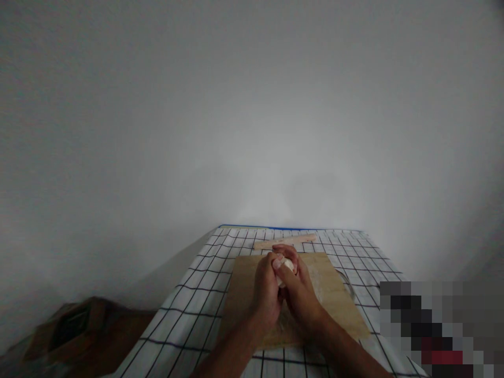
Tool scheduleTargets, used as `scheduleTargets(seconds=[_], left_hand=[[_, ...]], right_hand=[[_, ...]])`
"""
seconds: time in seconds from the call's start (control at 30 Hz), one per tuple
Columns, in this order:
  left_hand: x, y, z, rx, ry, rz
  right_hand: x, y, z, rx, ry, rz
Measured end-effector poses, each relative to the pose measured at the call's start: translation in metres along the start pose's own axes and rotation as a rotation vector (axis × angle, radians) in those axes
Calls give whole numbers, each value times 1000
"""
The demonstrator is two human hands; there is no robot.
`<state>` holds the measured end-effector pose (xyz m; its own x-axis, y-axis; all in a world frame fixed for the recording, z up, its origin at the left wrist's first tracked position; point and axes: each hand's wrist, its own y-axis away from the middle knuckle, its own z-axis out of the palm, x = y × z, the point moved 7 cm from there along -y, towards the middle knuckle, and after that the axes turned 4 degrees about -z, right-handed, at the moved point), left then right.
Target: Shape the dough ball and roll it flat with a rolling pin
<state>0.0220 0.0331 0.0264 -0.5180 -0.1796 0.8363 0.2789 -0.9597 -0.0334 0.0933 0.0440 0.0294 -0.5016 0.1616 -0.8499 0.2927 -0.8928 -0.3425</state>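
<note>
Both my hands meet over a wooden board [331,299] on a table with a white, black-checked cloth [197,294]. My left hand [265,294] and my right hand [301,294] are cupped together around a pale lump of dough [286,268], fingers curled over it. Only a small part of the dough shows between the fingers. A wooden rolling pin [284,241] lies on the cloth just beyond the board, apart from my hands.
A plain grey wall stands close behind the table's far edge [291,229]. A brown cardboard box [74,325] sits low to the left of the table. A blurred-out patch covers the lower right corner.
</note>
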Motion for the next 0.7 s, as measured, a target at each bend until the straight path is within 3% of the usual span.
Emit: scheduleTargets(seconds=[0.17,0.3,0.5,0.7], left_hand=[[-5,-3,-2,32,52,-69],[-11,-5,-6,69,45,-154],[-12,-7,-7,-10,-22,-51],[-10,-6,-7,71,72,-42]], right_hand=[[8,-2,1,-18,-31,23],[17,-5,2,-56,-178,97],[17,-3,9,-102,-254,241],[14,-7,2,23,-178,84]])
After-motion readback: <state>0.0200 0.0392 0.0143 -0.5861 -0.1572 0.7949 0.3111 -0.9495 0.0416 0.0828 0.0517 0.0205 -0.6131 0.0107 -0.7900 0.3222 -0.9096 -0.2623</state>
